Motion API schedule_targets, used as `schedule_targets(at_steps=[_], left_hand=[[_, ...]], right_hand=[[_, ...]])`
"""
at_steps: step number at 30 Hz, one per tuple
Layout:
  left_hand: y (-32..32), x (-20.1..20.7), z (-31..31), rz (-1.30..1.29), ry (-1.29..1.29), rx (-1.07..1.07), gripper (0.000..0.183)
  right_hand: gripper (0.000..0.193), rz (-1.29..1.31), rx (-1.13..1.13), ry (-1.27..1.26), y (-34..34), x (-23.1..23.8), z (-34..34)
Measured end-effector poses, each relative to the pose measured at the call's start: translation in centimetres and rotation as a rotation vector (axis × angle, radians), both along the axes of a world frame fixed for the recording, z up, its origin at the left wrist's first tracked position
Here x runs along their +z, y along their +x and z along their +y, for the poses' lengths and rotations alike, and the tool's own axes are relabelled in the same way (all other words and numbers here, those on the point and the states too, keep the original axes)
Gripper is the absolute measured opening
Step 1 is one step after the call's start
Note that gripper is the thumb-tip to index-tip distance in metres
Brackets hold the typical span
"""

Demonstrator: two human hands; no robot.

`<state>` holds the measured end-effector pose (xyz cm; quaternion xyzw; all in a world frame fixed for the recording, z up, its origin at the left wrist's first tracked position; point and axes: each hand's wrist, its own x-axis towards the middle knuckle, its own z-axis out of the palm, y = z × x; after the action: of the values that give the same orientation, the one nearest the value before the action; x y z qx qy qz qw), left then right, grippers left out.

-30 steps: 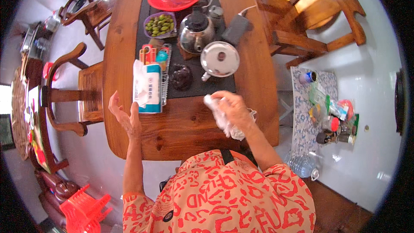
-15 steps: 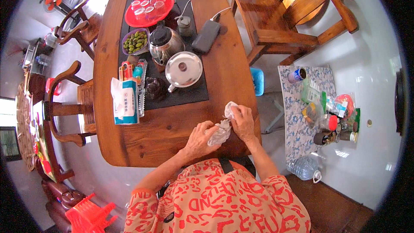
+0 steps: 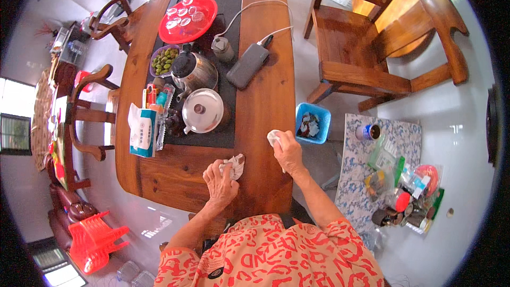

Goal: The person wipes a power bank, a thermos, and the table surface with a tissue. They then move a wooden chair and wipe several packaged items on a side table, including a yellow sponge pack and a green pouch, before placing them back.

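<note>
On the near part of the wooden table (image 3: 178, 174), my left hand (image 3: 220, 183) is closed over a crumpled, greyish-white tissue (image 3: 235, 168). My right hand (image 3: 289, 151) grips another white tissue (image 3: 273, 137) at the table's right edge, its fingertips mostly hidden behind the wad. Just beyond that edge, lower down, is a blue bin (image 3: 325, 123) with scraps inside. A blue and white tissue pack (image 3: 142, 134) stands left of my left hand, one sheet sticking out of it. The round metal lidded pot (image 3: 202, 110) sits farther off.
A dark mat carries a kettle (image 3: 186, 66), a bowl of green fruit (image 3: 165, 61), a red tray (image 3: 204, 20) with small clear cups, and a black power bank (image 3: 248, 66) on a white cable. At right are a wooden chair (image 3: 348, 37) and a patterned low table (image 3: 353, 167) with bags and jars.
My hands have come apart, each with a tissue: the left is farther left on the table, the right nearer the bin. The view has shifted, showing more of the bin.
</note>
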<state>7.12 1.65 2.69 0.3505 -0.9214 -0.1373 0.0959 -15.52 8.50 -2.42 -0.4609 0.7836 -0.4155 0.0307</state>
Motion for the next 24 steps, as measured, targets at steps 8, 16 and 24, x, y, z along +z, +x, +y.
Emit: schedule_targets(at_steps=[8,16,24], left_hand=[[-11.5,1.5,-1.7,0.165,0.056,0.051,0.069],[-21.8,-1.4,-12.1,0.211,-0.084,0.148,0.081],[-25.5,-3.5,-19.0,-0.103,-0.028,0.255,0.097]], right_hand=[[0.029,-1.808,0.206,-0.025,-3.3,4.3,1.0],[0.022,-1.360,-0.027,0.061,-7.5,4.5,5.0],[0.067,-1.230,-0.049,-0.072,-13.2,3.9,7.5]])
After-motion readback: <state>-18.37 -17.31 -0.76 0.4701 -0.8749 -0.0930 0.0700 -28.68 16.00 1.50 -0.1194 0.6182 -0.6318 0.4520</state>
